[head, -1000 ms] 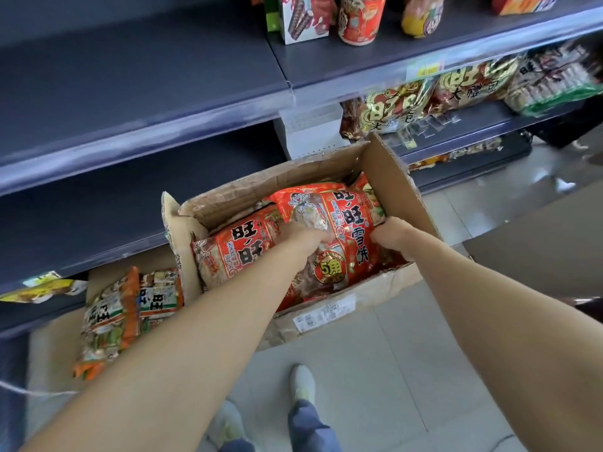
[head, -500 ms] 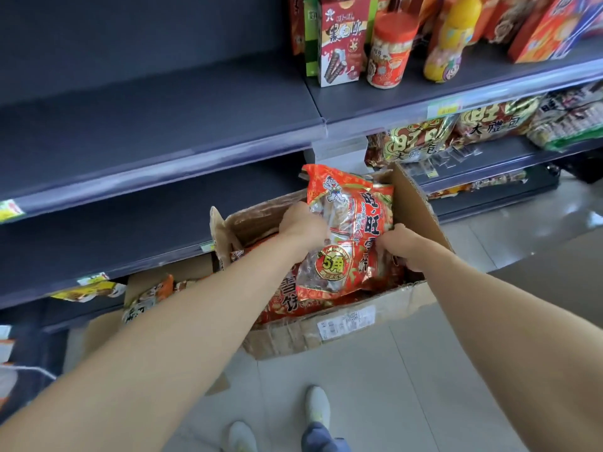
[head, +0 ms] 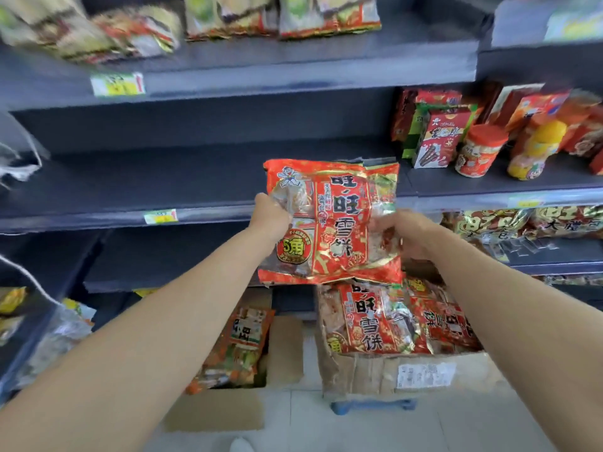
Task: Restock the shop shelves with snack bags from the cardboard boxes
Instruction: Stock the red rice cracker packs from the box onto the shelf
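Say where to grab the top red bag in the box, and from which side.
Take the top red bag by its two side edges, from above: it lies face up in the open-topped cardboard box, whose walls block any sideways approach.

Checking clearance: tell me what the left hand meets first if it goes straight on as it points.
Gripping the red snack bag, the left hand points forward and up at the dark middle shelf. Its deck or back panel looks first, though depth is unclear.

Small shop, dark tiered shelves (head: 195,177), price tags (head: 160,216) on their edges, packaged snacks (head: 439,138), cardboard boxes (head: 359,373) of stock
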The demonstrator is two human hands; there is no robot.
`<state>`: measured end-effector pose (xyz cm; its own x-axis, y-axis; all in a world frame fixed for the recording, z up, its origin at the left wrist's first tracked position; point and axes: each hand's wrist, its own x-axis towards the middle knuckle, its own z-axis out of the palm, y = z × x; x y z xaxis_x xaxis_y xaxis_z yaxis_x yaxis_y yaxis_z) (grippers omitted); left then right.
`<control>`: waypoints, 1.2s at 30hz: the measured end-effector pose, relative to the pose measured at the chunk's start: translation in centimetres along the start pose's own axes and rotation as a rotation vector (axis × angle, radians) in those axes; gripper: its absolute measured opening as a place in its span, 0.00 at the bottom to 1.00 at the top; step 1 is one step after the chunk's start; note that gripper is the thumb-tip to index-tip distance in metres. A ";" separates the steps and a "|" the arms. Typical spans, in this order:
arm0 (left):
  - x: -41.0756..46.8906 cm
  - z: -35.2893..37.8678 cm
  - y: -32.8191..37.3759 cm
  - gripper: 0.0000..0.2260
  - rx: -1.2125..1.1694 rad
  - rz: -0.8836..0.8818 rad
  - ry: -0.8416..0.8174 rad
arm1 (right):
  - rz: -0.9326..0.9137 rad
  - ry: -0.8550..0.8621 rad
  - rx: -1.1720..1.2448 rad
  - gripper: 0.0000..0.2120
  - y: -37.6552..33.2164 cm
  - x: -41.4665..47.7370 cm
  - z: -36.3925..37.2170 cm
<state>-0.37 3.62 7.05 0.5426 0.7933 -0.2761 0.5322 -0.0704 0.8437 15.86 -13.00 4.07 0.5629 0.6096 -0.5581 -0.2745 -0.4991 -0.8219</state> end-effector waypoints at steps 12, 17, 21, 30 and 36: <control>5.9 -20.9 -8.1 0.32 -0.130 -0.232 -0.036 | -0.178 -0.104 -0.098 0.28 -8.8 6.7 23.7; 9.0 -26.4 -10.6 0.29 -0.166 -0.236 0.019 | -0.243 -0.103 -0.119 0.32 -9.7 10.2 30.5; 10.8 -29.4 -11.9 0.28 -0.226 -0.237 0.090 | -0.263 -0.139 -0.135 0.34 -11.1 12.9 33.8; 16.9 -35.7 -15.9 0.22 -0.193 -0.174 0.406 | -0.424 -0.131 -0.156 0.32 -15.1 17.5 42.5; 24.3 -40.1 -18.5 0.21 -0.257 0.005 0.524 | -0.536 0.075 -0.103 0.31 -17.6 21.1 48.9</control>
<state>-23.08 48.51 3.22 0.1154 0.9913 -0.0628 0.3199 0.0228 0.9472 -5.54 38.78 1.18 0.6577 0.7515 -0.0516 0.1416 -0.1907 -0.9714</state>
